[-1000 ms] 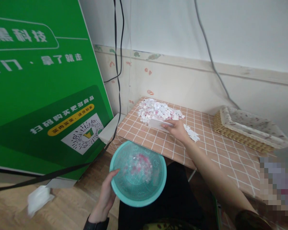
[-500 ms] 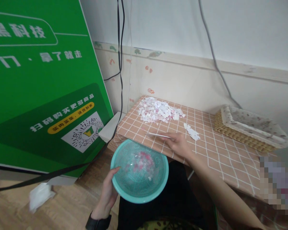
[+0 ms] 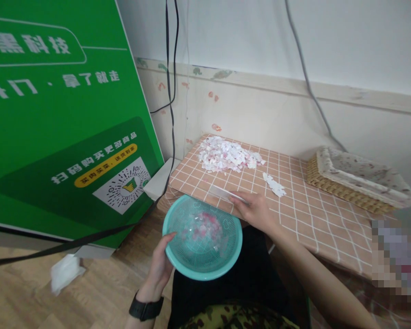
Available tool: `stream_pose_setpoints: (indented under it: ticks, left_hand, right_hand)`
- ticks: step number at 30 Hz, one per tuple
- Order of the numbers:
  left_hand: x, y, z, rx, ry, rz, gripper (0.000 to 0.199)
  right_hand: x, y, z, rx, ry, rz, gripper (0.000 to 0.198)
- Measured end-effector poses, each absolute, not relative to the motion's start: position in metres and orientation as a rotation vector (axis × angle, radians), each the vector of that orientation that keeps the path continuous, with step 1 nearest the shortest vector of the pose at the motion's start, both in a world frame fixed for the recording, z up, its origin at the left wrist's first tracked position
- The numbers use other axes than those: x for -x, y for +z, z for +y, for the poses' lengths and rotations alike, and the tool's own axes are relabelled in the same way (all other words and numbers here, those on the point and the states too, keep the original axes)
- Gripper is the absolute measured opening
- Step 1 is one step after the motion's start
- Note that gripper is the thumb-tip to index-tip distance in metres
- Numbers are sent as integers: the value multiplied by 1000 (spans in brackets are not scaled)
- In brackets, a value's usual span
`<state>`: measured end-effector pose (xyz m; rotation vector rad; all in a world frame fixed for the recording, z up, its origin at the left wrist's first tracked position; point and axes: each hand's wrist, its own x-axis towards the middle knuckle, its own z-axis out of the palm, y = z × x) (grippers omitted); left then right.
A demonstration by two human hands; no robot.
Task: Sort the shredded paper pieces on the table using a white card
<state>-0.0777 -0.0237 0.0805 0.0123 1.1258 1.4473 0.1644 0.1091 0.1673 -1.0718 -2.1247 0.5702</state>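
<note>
- Right hand (image 3: 255,209), fingers pinching a white card (image 3: 221,193), has moved back from the paper-scrap pile (image 3: 228,155) to the near edge of the checked table (image 3: 315,219).
- Left hand (image 3: 160,261) grips the turquoise colander (image 3: 208,274) around nine o'clock; pinkish bits (image 3: 204,226) lie inside.
- From the colander, pile at one o'clock, wicker basket (image 3: 345,194) towards three.

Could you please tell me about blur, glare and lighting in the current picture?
All in the head view: small glints on the clear plastic in the teal colander; soft-edged paper scraps; darkness beneath the table; a pixelated patch at the right edge, hiding its contents.
</note>
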Motion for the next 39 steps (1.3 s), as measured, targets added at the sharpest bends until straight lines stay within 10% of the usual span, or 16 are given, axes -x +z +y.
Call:
stream_pose_setpoints:
  ticks: [39]
  left_hand:
    - [87, 76, -22, 74, 1529, 1119, 17]
  right_hand:
    - [-172, 167, 136, 1062, 445, -2077, 24]
